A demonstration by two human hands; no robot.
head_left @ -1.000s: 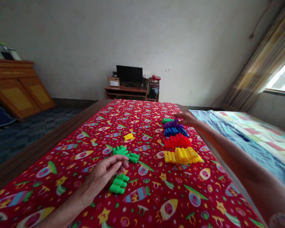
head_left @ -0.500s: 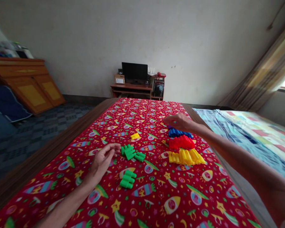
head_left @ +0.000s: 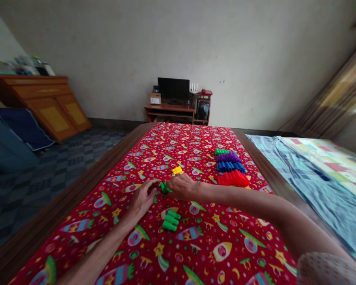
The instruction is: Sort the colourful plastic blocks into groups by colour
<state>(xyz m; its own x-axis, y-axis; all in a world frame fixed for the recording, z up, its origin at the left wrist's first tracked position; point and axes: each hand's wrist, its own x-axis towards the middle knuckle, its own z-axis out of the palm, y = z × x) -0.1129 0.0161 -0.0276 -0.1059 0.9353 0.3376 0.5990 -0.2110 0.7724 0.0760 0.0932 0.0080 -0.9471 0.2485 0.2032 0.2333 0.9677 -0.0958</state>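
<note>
My right hand [head_left: 181, 187] rests on a cluster of green plastic blocks [head_left: 165, 187] in the middle of the red patterned tablecloth [head_left: 195, 245], fingers curled over them. My left hand [head_left: 142, 199] meets it from the left, fingertips touching the same green blocks. A second green block group [head_left: 171, 220] lies just nearer me. A small yellow block [head_left: 177, 170] sits beyond the hands. To the right lies a row of sorted blocks: green [head_left: 221, 151], purple [head_left: 228, 157], blue [head_left: 230, 166], red [head_left: 233, 178]. My right forearm hides the yellow group.
The table's wooden edge [head_left: 86, 180] runs along the left. A bed with a striped sheet [head_left: 314, 174] lies right of the table. A desk with a monitor [head_left: 173, 89] stands at the far wall; a wooden cabinet [head_left: 47, 105] is at the left.
My right hand left the far end of the sorted row and swung left onto the green cluster. My left hand shifted forward to the same cluster. The green far group is uncovered again.
</note>
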